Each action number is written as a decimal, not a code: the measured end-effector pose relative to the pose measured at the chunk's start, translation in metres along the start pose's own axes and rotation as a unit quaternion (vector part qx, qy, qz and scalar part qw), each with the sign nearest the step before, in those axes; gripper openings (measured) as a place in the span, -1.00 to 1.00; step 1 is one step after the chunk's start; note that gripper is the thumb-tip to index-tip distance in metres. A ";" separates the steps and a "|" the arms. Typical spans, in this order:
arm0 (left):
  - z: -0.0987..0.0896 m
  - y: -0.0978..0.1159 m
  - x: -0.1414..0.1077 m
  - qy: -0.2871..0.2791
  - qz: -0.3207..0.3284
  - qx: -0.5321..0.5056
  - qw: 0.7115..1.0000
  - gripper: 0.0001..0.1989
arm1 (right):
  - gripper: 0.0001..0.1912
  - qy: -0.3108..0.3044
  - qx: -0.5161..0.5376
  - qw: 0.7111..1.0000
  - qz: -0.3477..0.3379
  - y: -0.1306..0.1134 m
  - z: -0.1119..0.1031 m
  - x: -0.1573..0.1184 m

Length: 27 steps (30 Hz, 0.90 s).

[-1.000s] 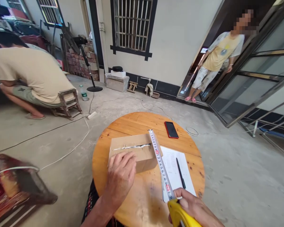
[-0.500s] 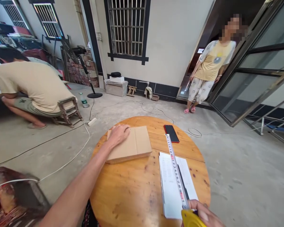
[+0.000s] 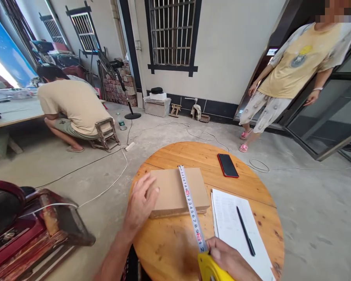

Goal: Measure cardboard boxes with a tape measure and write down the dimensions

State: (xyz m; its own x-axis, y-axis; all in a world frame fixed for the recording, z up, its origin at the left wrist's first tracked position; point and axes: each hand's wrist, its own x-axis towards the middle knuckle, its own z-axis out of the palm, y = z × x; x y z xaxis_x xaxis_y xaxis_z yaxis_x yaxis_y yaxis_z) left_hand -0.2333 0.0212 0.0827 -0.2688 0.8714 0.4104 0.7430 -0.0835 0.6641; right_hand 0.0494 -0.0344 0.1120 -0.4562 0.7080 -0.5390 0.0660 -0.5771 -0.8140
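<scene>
A flat brown cardboard box lies on the round wooden table. My left hand is at the box's left side, fingers apart, with the fingertips at its edge. In my right hand is a yellow tape measure, gripped by its case near the table's front. Its white blade is drawn out and runs away from me across the top of the box, its tip close to the far edge. Whether the blade touches the cardboard I cannot tell.
Right of the box lie papers with a black pen on top, and a red-edged phone behind. A person stands by the doorway; another person sits low at left. A cable crosses the floor.
The tape measure has moved left from over the papers to over the box. My left hand has slid off the box top to its left side. The person by the doorway has come closer.
</scene>
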 end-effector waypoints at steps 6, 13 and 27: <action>0.020 -0.007 -0.047 0.014 -0.040 -0.080 0.996 -0.60 | -0.41 0.026 0.024 0.998 0.046 -0.022 0.019 -0.014; 0.026 -0.003 -0.046 0.044 -0.024 -0.094 0.994 -0.60 | -0.41 0.039 0.010 0.998 0.045 -0.024 0.038 -0.020; 0.028 -0.001 -0.048 0.051 -0.031 -0.101 0.993 -0.61 | -0.46 0.050 0.058 0.993 0.090 -0.016 0.046 -0.013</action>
State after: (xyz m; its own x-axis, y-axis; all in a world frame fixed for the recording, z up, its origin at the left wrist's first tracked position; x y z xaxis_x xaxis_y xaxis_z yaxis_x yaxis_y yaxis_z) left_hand -0.2033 -0.0071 0.0447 -0.3790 0.8253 0.4185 0.5872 -0.1351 0.7981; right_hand 0.0133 -0.0528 0.1419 -0.3549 0.6227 -0.6974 0.0330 -0.7371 -0.6749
